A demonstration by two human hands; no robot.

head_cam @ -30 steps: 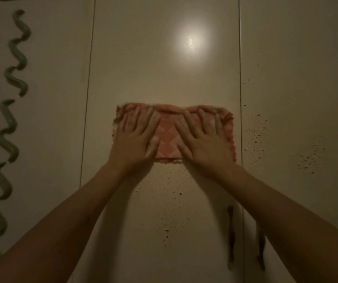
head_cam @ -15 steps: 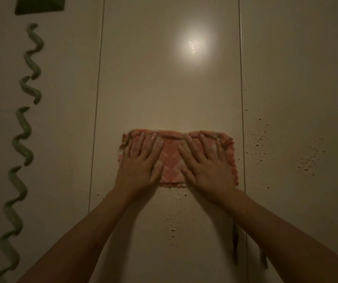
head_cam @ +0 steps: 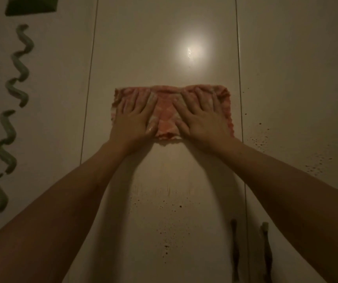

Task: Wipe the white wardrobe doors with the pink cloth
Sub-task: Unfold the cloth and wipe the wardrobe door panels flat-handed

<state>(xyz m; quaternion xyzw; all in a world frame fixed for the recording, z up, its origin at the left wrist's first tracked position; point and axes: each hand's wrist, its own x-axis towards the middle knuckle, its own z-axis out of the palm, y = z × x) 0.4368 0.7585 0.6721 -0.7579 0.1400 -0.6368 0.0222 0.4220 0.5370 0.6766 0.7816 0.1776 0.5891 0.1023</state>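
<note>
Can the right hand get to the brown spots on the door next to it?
Probably yes. The right hand lies flat on the pink cloth, and the brown spots sit just past the seam on the next door, with nothing between them.

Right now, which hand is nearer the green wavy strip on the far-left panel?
Left. The left hand presses the pink cloth on the side toward the green wavy strip; the right hand lies farther right.

Both hands hide much of the pink cloth (head_cam: 167, 117).
</note>
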